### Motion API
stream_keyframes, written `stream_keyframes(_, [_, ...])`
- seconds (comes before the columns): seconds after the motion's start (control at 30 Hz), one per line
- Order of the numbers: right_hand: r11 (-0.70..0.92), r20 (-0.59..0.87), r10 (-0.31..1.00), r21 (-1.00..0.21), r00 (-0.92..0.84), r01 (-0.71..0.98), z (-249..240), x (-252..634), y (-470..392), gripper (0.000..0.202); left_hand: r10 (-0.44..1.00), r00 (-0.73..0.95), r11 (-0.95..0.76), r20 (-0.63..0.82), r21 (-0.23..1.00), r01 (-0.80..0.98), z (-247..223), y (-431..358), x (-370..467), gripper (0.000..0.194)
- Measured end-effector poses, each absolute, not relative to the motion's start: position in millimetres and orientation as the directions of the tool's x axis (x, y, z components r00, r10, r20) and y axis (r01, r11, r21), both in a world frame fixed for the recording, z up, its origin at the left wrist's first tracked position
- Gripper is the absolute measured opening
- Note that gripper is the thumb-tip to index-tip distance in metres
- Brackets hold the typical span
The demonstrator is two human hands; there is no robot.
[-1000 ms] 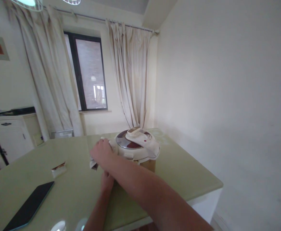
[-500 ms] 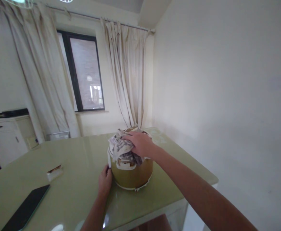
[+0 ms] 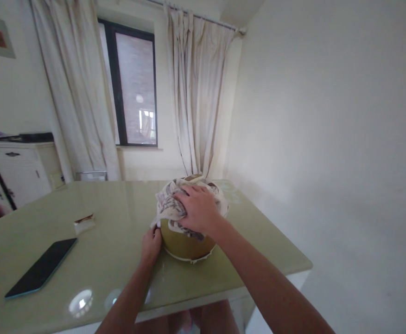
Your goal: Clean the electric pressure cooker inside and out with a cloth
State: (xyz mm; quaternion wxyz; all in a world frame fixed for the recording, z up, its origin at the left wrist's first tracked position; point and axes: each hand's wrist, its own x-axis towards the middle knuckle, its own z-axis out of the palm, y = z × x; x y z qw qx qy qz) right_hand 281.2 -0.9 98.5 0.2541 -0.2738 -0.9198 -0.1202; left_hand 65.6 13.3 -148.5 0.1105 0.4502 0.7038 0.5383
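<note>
A gold rice cooker (image 3: pixel 184 246) with a white base rim stands on the pale green table near its front right. My right hand (image 3: pixel 199 208) is closed over a crumpled, patterned cloth (image 3: pixel 170 204) and presses it on top of the cooker. Cloth folds drape over the lid and the upper front, hiding most of them. Low on the cooker's left side, my left hand (image 3: pixel 151 246) has its fingers curled against the edge, gripping a white part that looks like the handle. A corner of the cloth hangs just above those fingers.
A black tablet (image 3: pixel 41 268) lies flat on the green table (image 3: pixel 119 222) at left, with a small white packet (image 3: pixel 84 224) beyond it. White cabinets (image 3: pixel 18 171) stand at far left. A wall (image 3: pixel 328 139) borders the right side, and curtains (image 3: pixel 199 93) hang behind.
My right hand has shifted slightly with the cloth, which now spreads wider over the lid's right side. My left hand stays at the cooker's left edge. The camera view has tilted down and turned left.
</note>
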Motion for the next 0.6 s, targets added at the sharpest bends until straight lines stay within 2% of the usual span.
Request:
stream_keyframes(0.1, [0.860,0.498,0.392,0.101,-0.774,0.501,108,273,8,0.049,0.759,-0.552,-0.021,0.344,0.861,0.508,-147,12,63,0.044])
stream_keyframes(0.33, [0.927,0.446,0.356,-0.060,-0.821,0.370,118,316,30,0.062,0.777,-0.528,-0.078,0.343,0.884,0.461,-153,14,59,0.043])
stream_keyframes(0.47, [0.897,0.431,0.423,-0.078,-0.797,0.434,121,312,30,0.065,0.760,-0.561,-0.023,0.329,0.876,0.482,-158,17,60,0.044])
stream_keyframes(0.6, [0.832,0.396,0.507,0.006,-0.766,0.554,123,288,25,0.062,0.771,-0.551,0.007,0.320,0.860,0.510,-156,16,60,0.045])
